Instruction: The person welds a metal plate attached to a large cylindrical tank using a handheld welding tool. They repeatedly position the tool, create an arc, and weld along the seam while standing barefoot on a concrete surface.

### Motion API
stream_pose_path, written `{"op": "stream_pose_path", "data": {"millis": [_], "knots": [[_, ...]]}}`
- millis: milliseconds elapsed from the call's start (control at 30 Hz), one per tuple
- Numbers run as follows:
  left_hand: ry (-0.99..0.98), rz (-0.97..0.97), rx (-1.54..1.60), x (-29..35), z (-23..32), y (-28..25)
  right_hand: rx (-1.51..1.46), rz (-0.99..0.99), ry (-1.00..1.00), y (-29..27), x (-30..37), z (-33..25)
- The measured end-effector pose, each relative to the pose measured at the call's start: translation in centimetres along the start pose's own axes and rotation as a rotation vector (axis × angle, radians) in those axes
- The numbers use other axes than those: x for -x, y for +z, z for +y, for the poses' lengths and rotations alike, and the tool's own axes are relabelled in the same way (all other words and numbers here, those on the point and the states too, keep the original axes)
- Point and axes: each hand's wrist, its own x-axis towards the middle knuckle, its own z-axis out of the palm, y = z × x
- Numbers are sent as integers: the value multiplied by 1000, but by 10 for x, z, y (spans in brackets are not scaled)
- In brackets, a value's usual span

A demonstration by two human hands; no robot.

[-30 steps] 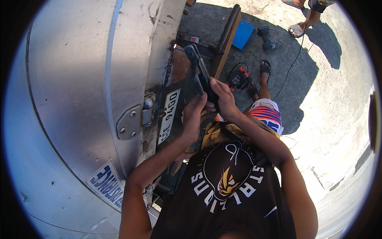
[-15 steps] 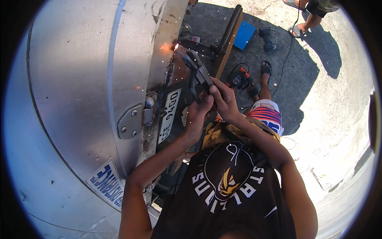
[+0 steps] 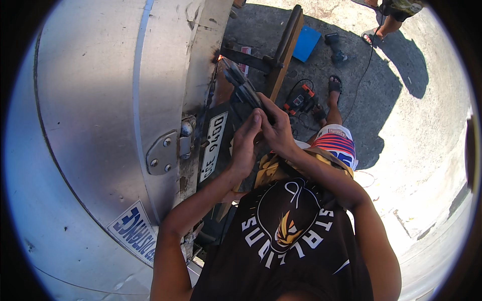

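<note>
Both my hands are closed around a dark welding electrode holder [image 3: 245, 90], pointing up and to the left. My right hand [image 3: 277, 128] wraps its handle from the right. My left hand [image 3: 245, 145] grips lower down, its thumb against the right hand; its other fingers are partly hidden. Ahead of the holder, a small orange glow [image 3: 220, 57] shows at the edge of a silver metal panel [image 3: 95, 90], where the surface is scorched dark. A dark flat metal bar [image 3: 246, 59] runs from there to the right.
Below my hands are a white plate [image 3: 213, 145] and a steel hinge [image 3: 161, 153]. To the right lie a wooden beam [image 3: 283, 70], a blue sheet [image 3: 306, 44], a cordless drill [image 3: 335, 47] and a red-black machine [image 3: 299, 99]. Another person's sandaled foot [image 3: 372, 37] is beyond.
The bright arc has shrunk to a small orange glow and the flying sparks are gone. The holder has turned and shifted slightly left, and my left hand has moved a little lower.
</note>
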Motion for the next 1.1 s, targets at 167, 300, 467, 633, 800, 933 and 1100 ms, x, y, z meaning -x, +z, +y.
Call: {"op": "stream_pose_path", "data": {"millis": [167, 300, 467, 633, 800, 933, 1100], "knots": [[-20, 30, 25, -1, 1, 1, 11, 13, -7, 2, -3, 4], [-31, 35, 30, -1, 2, 0, 19, 7, -5, 4, -3, 4], [-37, 49, 24, 1, 3, 1, 23, -10, 22, 4, -3, 6], [-37, 61, 13, 1, 4, 2, 27, -12, 33, 4, -3, 5], [-24, 77, -42, 2, 3, 0, -190, -72, 174, -2, -7, 0], [-39, 79, -149, 4, 2, -2, -604, -70, 497, -12, -14, -3], [7, 37, -132, 4, 1, 1, -618, -205, 398, -15, -9, -4]]}}
